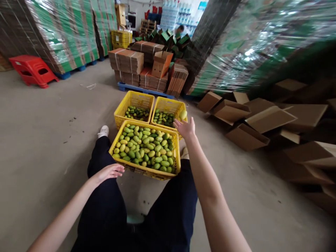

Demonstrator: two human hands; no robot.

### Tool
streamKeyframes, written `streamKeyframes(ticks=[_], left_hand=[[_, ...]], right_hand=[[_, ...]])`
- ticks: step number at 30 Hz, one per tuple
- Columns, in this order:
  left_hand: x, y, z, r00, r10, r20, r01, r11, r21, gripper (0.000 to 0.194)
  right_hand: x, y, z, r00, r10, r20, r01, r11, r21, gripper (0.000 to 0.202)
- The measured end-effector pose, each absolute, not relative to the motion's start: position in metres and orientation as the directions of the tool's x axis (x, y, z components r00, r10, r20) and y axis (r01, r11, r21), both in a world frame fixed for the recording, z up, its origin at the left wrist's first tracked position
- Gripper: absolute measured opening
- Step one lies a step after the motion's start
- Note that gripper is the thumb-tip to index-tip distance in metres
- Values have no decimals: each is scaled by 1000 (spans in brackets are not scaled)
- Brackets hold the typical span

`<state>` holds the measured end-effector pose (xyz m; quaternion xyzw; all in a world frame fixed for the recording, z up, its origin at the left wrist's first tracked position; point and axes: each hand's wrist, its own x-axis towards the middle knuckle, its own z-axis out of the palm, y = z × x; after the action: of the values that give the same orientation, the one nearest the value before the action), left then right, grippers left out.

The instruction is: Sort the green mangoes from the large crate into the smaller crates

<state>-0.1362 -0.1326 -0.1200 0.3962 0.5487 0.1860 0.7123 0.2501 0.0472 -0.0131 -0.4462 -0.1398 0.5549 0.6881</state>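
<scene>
A yellow crate (145, 170) full of green and yellowish mangoes (147, 143) stands between my knees. Beyond it are two more yellow crates, the far left one (120, 111) and the far right one (159, 102), each with greener mangoes low inside. My right hand (186, 128) is stretched over the near side of the far right crate, palm up and fingers spread. Just past its fingertips a pale yellow-green mango (183, 114) appears in the air, apart from the hand. My left hand (111, 172) hangs over my left thigh beside the full crate's near left corner, fingers extended, holding nothing.
Bundled flat cardboard (127, 60) sits on a blue pallet (144, 89) ahead. Open cardboard boxes (248, 136) lie heaped at right. A red stool (34, 71) stands at left, near plastic-wrapped green stacks (65, 33). A person (180, 29) is partly visible at the back.
</scene>
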Motion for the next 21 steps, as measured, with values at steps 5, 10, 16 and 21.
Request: streamKeyframes(ticks=[5,10,16,21], left_hand=[[-116,-107,-127,308,688,-656,307,581,754,54],[-101,-66,-151,150,827,-542,594,363,718,35],[-62,-32,-168,257,887,-383,861,-30,508,51],[-46,-26,-172,296,856,-423,908,-114,403,54]], right_hand=[[243,1,-78,97,829,-551,-477,-447,-757,7],[237,-64,-139,-24,775,-631,-400,-586,-705,16],[238,-77,-160,61,807,-587,-502,-484,-717,13],[236,-72,-160,75,851,-520,-579,-387,-717,16]])
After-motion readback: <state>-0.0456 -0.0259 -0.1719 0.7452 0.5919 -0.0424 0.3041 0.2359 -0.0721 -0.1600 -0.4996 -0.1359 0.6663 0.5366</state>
